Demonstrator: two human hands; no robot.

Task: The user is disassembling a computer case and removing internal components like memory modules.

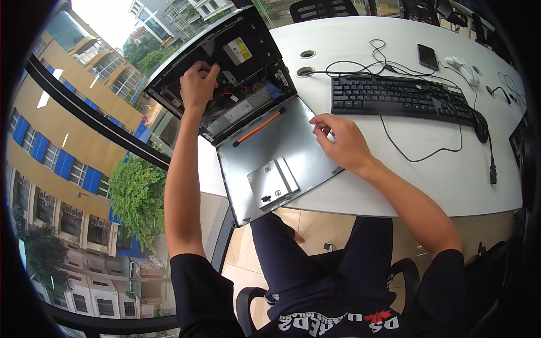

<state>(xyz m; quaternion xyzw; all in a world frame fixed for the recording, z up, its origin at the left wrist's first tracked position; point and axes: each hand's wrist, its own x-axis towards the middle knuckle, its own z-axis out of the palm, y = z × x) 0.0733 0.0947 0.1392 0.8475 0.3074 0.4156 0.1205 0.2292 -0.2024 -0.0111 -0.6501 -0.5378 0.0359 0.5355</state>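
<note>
An opened desktop computer case (pixel 248 110) stands at the table's left end, dark inside, with wires and a fan partly in view. Into its upper left part reaches my left hand (pixel 199 84), fingers curled down; what they grip, if anything, is hidden. A silver metal side panel (pixel 236 186) lies flat in front of the case. On it rest an orange cable with black ends (pixel 259 128) and a silver metal bracket-like plate (pixel 270 179). My right hand (pixel 345 143) hovers at the panel's right edge, fingers loosely bent and apart, holding nothing.
A black keyboard (pixel 403 98) with tangled black cables lies on the white table (pixel 360 186) to the right. Beyond it are a phone (pixel 428 57) and a white adapter (pixel 465 70). The panel's near corner overhangs the table edge. A window (pixel 84 141) is at left.
</note>
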